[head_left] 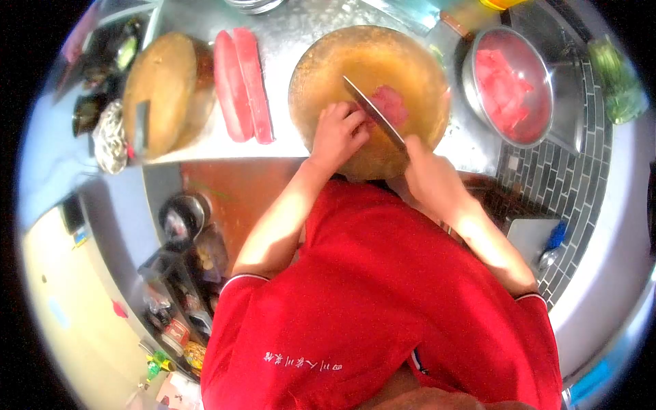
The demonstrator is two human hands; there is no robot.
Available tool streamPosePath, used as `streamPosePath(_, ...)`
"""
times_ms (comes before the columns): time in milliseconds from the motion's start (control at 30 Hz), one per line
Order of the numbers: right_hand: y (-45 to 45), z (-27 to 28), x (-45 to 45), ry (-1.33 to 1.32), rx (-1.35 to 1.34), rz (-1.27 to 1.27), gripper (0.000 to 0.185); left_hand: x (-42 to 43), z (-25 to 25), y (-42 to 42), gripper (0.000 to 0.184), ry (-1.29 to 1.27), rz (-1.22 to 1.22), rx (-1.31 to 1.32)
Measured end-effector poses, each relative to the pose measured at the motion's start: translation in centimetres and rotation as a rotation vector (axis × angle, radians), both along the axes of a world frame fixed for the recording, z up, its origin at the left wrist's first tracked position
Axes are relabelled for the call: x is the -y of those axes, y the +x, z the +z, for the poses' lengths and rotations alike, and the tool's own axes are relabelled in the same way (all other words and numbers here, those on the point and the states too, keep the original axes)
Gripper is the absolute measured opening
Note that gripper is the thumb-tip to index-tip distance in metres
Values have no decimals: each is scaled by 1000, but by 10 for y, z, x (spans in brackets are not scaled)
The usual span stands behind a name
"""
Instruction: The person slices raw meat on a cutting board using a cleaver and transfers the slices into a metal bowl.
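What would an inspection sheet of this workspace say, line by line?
Surface: metal table, bright with glare, bearing a round chopping board.
Job's things: knife over the board, meat piece beside its blade; two long meat strips left; metal bowl of pink slices right.
Clutter: second round board at far left; silvery bundle beside it, nature unclear.
Hands: right hand grips the knife; left hand is at the blade's left, fingers curled.
Cables: nothing seen.
Surroundings: grey tiles and leafy greens at right.
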State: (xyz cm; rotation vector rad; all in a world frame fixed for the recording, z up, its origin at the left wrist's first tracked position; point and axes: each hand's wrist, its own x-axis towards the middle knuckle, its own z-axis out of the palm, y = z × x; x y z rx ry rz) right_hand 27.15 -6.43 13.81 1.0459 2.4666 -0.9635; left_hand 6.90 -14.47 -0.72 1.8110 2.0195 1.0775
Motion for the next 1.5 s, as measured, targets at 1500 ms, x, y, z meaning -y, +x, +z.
streamPosePath(1500, 7, 2, 7, 25, -16, 47, 24, 3, -7, 0, 20, 78, 68, -40)
